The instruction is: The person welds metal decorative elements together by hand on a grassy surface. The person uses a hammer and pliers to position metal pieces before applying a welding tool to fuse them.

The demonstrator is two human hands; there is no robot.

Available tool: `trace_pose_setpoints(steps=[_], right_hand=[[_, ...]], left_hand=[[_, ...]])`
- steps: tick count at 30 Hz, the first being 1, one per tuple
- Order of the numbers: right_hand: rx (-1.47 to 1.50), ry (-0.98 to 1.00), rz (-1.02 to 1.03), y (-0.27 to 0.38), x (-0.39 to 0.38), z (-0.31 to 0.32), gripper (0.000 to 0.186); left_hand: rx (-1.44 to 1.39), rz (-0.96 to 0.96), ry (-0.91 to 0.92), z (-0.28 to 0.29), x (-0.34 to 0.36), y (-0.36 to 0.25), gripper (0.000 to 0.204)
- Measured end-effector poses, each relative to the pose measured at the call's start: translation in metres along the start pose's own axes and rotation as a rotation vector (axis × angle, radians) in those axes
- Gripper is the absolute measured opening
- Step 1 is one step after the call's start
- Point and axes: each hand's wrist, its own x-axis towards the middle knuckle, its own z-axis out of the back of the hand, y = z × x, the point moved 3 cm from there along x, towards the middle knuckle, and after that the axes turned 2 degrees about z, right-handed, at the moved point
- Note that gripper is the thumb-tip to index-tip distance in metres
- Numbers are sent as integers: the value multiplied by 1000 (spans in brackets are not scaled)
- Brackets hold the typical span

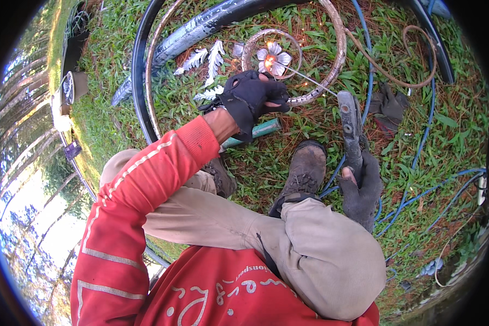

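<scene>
Ground outdoors is covered by green grass [250, 190] and brown needles; it is crossed on the right by blue cables [369, 60]; trees [24, 125] are seen at far left; silver metal leaves [214, 62] are scattered beside a curled metal scroll [339, 43]; inside its inner ring a metal flower [280, 58] is framed, orange-lit at centre; toward it a thin electrode rod [309, 80] is pointed from the electrode holder [350, 127], which is clasped by the gloved right hand [362, 193]; the gloved left hand [252, 98] is curled just below the flower, whether around anything cannot be told.

Outdoor metalworking spot; grass [106, 117], trees [24, 144], glowing metal flower [274, 58]
</scene>
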Motion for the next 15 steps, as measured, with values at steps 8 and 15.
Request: trace_pose_setpoints(steps=[8,15], right_hand=[[-21,24,23,6,3,1,56],[-32,14,56,6,5,0,54]], left_hand=[[-276,135,-49,3,-4,1,9],[-326,142,-71,-1,-4,-6,10]])
